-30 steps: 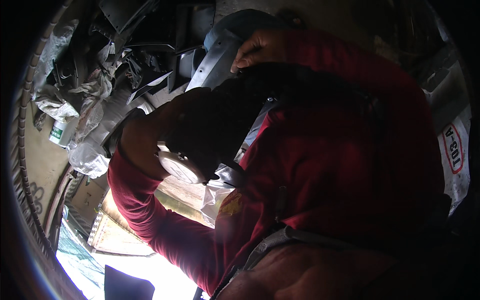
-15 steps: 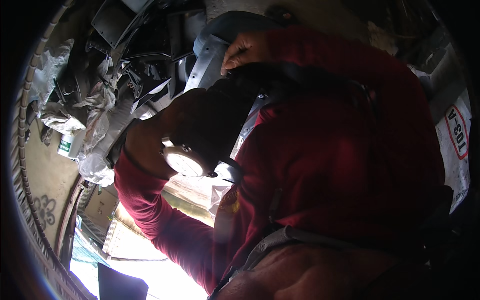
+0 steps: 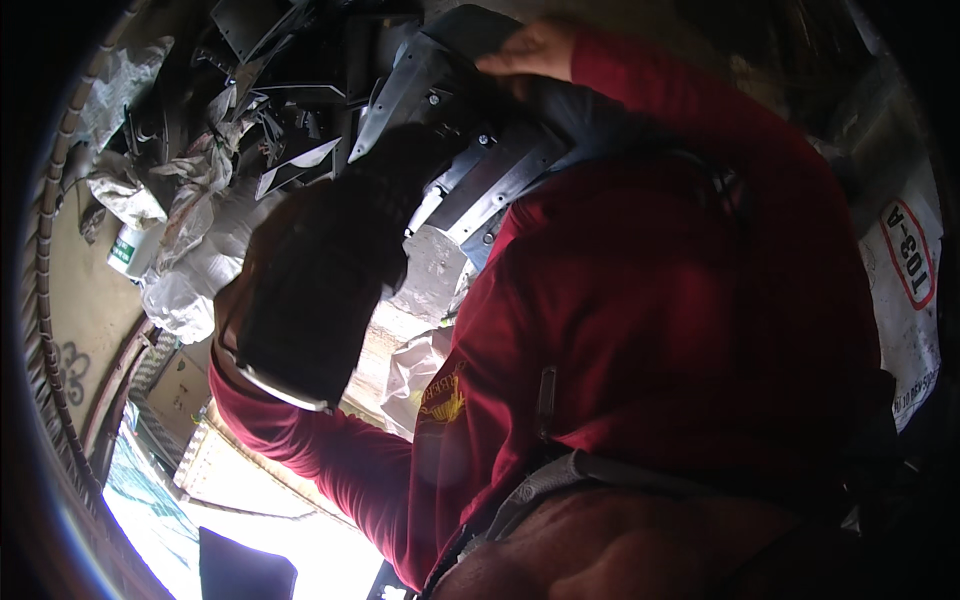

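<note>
My left hand (image 3: 232, 312) is closed round the handle of a dark cordless drill (image 3: 300, 318), its thick base toward me. The tool's front end reaches over a grey metal bracket (image 3: 505, 175) with holes and bright screws; shadow hides its tip. My right hand (image 3: 535, 50), slightly blurred, lies near the far edge of the metalwork, fingers stretched out to the left. Beneath that hand, dark parts blend together, and whether it touches them is unclear.
Several dark metal plates (image 3: 298, 165) are piled at the far left. Crumpled plastic bags (image 3: 185, 300) and a white-and-green container (image 3: 128, 250) lie left of my arm. A printed white sack (image 3: 905, 260) stands at the right. Bright light comes from the lower left.
The drill has tilted and shifted toward the lower left, uncovering more of the bracket. My right hand has moved away from the tool's front, up and to the right, its fingers straighter.
</note>
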Tool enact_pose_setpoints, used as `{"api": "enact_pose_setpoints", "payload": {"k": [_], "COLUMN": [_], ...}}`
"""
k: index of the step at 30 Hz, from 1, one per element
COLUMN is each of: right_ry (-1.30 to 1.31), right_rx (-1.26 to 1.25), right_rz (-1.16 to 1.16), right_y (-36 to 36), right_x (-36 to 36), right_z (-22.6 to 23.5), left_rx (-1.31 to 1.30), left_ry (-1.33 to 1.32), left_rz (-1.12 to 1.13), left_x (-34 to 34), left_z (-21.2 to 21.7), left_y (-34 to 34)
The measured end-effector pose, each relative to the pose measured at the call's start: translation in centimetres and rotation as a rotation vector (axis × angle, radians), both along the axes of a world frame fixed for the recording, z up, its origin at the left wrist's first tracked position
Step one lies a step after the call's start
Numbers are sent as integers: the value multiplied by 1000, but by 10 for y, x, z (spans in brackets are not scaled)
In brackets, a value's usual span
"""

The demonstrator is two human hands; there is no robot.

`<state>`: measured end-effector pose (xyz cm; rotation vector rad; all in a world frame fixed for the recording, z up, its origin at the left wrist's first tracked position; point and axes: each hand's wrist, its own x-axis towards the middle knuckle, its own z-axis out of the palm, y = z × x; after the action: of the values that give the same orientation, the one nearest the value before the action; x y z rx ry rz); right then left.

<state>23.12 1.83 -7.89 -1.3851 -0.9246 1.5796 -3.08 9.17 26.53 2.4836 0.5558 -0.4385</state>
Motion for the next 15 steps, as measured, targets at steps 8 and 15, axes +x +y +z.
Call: {"api": "enact_pose_setpoints", "payload": {"k": [8, 15], "right_ry": [737, 991], "right_rx": [-384, -505], "right_rz": [254, 147], "right_y": [-26, -34], "right_x": [-41, -82], "right_z": [19, 26], "left_rx": [154, 333], "left_ry": [-136, 10], "left_rz": [-39, 213], "left_x": [8, -36], "left_z": [-58, -91], "left_y": [-53, -92]}}
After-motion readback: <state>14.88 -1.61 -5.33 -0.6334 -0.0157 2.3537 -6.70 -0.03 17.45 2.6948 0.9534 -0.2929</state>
